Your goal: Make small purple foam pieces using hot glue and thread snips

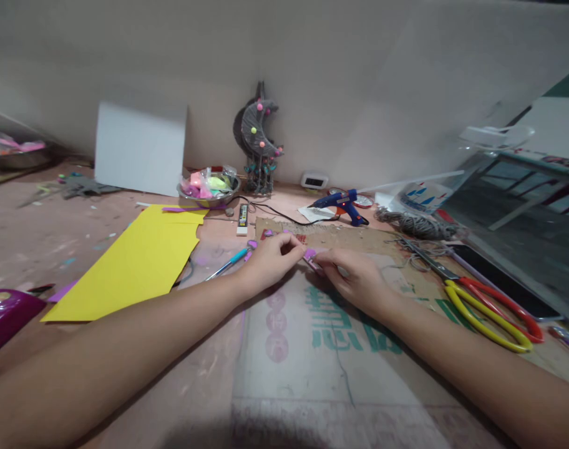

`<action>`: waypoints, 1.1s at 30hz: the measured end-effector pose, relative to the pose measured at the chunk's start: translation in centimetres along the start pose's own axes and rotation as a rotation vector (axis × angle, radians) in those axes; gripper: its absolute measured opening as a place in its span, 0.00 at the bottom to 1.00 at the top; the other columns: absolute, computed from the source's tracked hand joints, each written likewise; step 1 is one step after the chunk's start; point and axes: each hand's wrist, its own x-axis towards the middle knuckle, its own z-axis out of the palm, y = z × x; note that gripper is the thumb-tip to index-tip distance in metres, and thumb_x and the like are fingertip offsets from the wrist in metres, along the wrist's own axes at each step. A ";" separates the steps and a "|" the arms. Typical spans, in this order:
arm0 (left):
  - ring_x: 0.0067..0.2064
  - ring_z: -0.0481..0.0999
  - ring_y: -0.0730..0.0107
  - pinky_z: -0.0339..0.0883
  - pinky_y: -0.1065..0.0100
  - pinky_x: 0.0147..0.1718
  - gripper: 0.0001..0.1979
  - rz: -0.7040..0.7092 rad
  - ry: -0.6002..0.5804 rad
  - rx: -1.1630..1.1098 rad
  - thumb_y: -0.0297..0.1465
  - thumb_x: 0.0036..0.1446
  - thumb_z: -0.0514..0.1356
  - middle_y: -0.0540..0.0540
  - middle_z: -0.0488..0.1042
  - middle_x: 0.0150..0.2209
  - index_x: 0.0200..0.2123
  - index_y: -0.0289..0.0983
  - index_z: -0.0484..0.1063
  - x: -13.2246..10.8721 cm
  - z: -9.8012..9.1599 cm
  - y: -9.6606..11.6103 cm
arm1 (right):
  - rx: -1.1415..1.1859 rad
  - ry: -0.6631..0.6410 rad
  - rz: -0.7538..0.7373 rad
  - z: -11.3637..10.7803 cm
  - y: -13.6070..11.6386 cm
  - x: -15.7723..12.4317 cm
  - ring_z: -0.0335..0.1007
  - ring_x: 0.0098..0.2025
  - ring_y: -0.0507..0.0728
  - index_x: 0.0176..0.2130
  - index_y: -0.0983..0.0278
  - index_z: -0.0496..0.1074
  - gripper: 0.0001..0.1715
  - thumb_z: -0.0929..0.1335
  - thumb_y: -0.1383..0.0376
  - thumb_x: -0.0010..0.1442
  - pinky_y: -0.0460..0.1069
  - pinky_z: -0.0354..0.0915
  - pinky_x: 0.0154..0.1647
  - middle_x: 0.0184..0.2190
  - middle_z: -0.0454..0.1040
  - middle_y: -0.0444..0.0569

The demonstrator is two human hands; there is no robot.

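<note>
My left hand [271, 259] and my right hand [357, 277] meet over the middle of the work surface, fingertips pinched. Between them is a small purple cut-out piece [309, 254], perhaps paper or foam. The right fingers grip its near edge, and the left fingertips close at its other side; its exact shape is partly hidden. Just beyond the left hand lie small purple pieces [252, 244] and a blue pen [227, 263]. Beneath both hands is a printed sheet [307, 374] with green and pink markings.
Yellow paper [130, 268] lies left. Behind stand a blue glue gun [338, 202], a bowl [209, 201] of colourful bits and a grey moon ornament [259, 128]. On the right are large scissors [490, 312], a phone [504, 280] and grey yarn [415, 223].
</note>
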 end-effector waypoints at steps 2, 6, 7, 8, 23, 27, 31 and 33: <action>0.31 0.67 0.71 0.59 0.71 0.32 0.10 0.004 0.002 -0.006 0.35 0.55 0.53 0.50 0.69 0.27 0.25 0.36 0.65 0.0 0.0 0.0 | 0.008 0.005 -0.006 0.0 -0.1 0.0 0.73 0.31 0.54 0.38 0.62 0.71 0.13 0.59 0.67 0.61 0.47 0.66 0.32 0.30 0.77 0.48; 0.31 0.68 0.71 0.59 0.71 0.32 0.10 0.004 0.009 -0.003 0.35 0.54 0.53 0.50 0.70 0.27 0.25 0.36 0.65 0.0 -0.1 0.0 | 0.025 -0.024 0.004 -0.2 -0.3 -0.1 0.74 0.32 0.54 0.39 0.61 0.72 0.13 0.60 0.66 0.61 0.48 0.67 0.34 0.31 0.78 0.48; 0.31 0.68 0.71 0.60 0.71 0.32 0.10 0.004 0.012 -0.004 0.35 0.54 0.53 0.50 0.70 0.27 0.25 0.36 0.65 0.0 -0.1 0.1 | 0.030 -0.024 0.014 -0.3 -0.3 -0.1 0.74 0.32 0.54 0.40 0.61 0.72 0.13 0.60 0.66 0.61 0.48 0.67 0.34 0.32 0.78 0.48; 0.31 0.68 0.71 0.60 0.71 0.32 0.10 0.002 0.014 -0.005 0.35 0.54 0.53 0.50 0.70 0.27 0.25 0.36 0.65 0.0 -0.1 0.1 | 0.035 -0.020 0.024 -0.3 -0.4 -0.1 0.75 0.32 0.54 0.40 0.61 0.72 0.14 0.60 0.66 0.61 0.48 0.67 0.35 0.32 0.78 0.48; 0.30 0.67 0.72 0.58 0.72 0.31 0.11 -0.013 -0.001 -0.017 0.36 0.55 0.53 0.51 0.69 0.26 0.25 0.36 0.65 0.2 0.1 -0.3 | 0.120 -0.021 0.148 0.1 -0.1 0.5 0.71 0.37 0.57 0.55 0.60 0.59 0.29 0.68 0.62 0.55 0.54 0.65 0.41 0.35 0.73 0.49; 0.31 0.68 0.72 0.59 0.72 0.32 0.10 0.005 -0.008 -0.038 0.36 0.55 0.53 0.51 0.69 0.27 0.26 0.36 0.67 0.2 0.3 -0.5 | 0.140 0.023 0.155 0.1 -0.2 0.6 0.70 0.40 0.58 0.51 0.61 0.61 0.24 0.68 0.64 0.56 0.55 0.65 0.43 0.36 0.73 0.49; 0.32 0.68 0.71 0.60 0.72 0.33 0.10 -0.007 -0.024 -0.049 0.36 0.55 0.53 0.51 0.70 0.27 0.27 0.36 0.66 0.2 0.3 -0.2 | 0.118 0.052 0.182 0.2 -0.2 0.4 0.70 0.40 0.59 0.46 0.62 0.64 0.18 0.68 0.62 0.55 0.55 0.65 0.42 0.38 0.73 0.51; 0.33 0.68 0.71 0.60 0.71 0.34 0.10 -0.005 -0.034 -0.046 0.36 0.55 0.52 0.50 0.69 0.27 0.26 0.36 0.66 0.2 0.2 -0.1 | 0.117 0.058 0.183 0.2 0.0 0.3 0.70 0.41 0.59 0.45 0.63 0.64 0.18 0.68 0.61 0.55 0.55 0.65 0.42 0.38 0.73 0.52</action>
